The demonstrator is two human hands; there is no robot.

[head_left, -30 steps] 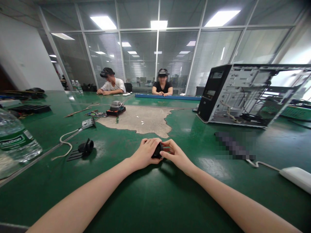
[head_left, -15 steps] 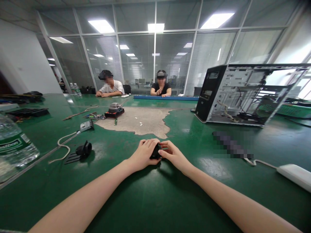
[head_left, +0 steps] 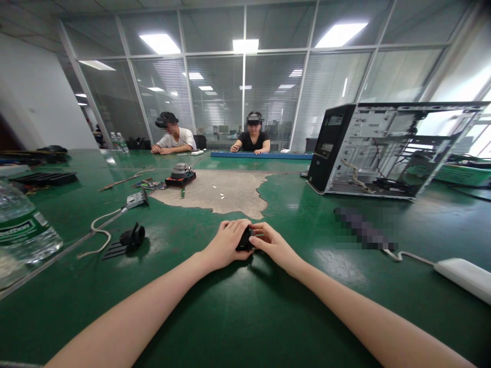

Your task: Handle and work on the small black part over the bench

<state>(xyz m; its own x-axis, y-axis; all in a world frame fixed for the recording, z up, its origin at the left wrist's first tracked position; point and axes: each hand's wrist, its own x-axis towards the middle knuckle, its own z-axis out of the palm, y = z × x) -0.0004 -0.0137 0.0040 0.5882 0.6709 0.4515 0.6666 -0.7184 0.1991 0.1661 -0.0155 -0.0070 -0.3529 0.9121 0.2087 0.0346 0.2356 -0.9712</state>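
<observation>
Near the middle of the green table, my left hand (head_left: 230, 239) is wrapped over a small black part (head_left: 243, 241). Most of that part is covered by my fingers, so its exact kind does not show. My right hand (head_left: 268, 239) meets it from the right, thumb and fingertips pinching its edge. Off to the left lies a black plastic bracket (head_left: 132, 236) with flat prongs. Behind it a small metal module (head_left: 135, 200) has a pale cable attached.
An opened computer case (head_left: 383, 148) stands at the right, beside a green basket (head_left: 460, 174). A white power strip (head_left: 466, 276) lies near the right edge. A water bottle (head_left: 23, 225) is at the left. A heatsink fan (head_left: 182, 173) sits by a bare patch (head_left: 230, 189). Two people sit opposite.
My hands and the black part stay almost where they were. Across the table, the person in black has lowered a hand from the face to the tabletop.
</observation>
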